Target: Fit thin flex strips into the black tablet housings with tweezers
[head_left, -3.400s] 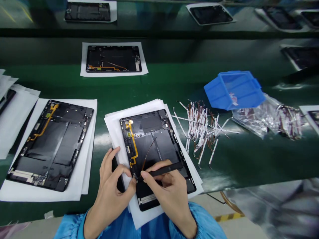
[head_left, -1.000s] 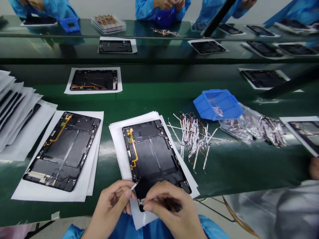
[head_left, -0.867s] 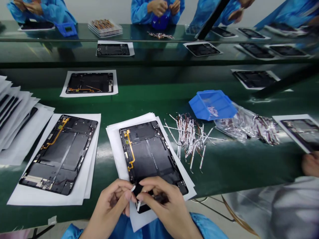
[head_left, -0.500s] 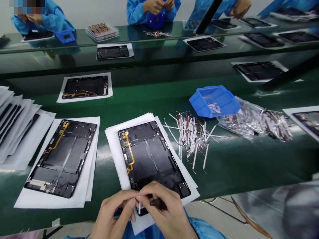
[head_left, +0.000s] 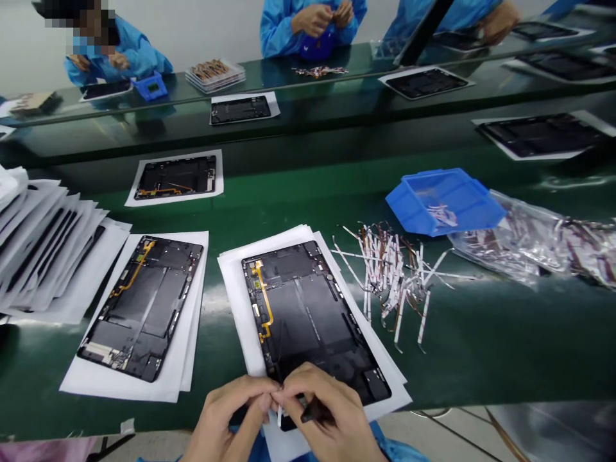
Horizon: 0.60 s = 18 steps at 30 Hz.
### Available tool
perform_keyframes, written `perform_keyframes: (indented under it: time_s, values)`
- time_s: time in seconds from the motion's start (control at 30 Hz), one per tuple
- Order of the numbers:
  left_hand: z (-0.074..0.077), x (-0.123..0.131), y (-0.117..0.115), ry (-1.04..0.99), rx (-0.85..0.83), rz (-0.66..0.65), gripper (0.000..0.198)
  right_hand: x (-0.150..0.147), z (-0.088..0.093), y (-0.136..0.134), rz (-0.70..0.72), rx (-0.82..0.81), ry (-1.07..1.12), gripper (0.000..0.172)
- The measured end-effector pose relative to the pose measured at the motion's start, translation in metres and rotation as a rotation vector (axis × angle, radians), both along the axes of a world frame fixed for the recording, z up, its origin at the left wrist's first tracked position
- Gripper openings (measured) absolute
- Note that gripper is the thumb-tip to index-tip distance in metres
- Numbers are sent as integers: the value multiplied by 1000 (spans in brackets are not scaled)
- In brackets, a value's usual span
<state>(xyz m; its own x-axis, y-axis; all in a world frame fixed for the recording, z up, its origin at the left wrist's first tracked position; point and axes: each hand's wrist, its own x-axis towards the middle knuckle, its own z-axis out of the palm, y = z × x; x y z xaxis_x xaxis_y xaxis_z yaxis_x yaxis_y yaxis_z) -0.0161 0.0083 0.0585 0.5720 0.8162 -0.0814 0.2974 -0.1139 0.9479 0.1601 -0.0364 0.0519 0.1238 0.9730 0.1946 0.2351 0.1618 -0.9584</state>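
My left hand (head_left: 230,410) and my right hand (head_left: 337,410) meet over the near edge of an open black tablet housing (head_left: 308,314). Fingertips of both pinch a small piece with a narrow white strip (head_left: 280,417) hanging below; most of it is hidden. A dark, slim tool (head_left: 315,410) also rests in my right hand, its kind unclear. An orange flex cable (head_left: 266,301) runs along the housing's left side, and white paper sheets (head_left: 235,308) lie under it. To the right is a loose pile of white and brown flex strips (head_left: 392,266).
A second open housing (head_left: 144,301) lies on paper at left, near a stack of paper-interleaved parts (head_left: 62,250). Behind the strips are a blue bin (head_left: 445,202) and plastic bags (head_left: 529,244). Across the bench, co-workers in blue sleeves (head_left: 276,29) handle parts.
The view has shifted, so the bench items appear farther right and slightly lower. Both hands keep their pinch at the housing's near edge.
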Motion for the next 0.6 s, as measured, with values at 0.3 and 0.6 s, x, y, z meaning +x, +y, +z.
perform_keyframes:
  time_s: [0.3, 0.6]
  values:
    - [0, 7, -10, -132, -313, 185, 24, -5, 1, 1, -35, 5, 27, 12]
    - [9, -16, 22, 148, 378, 17, 42, 3, 8, 0, 22, 162, -26, 17]
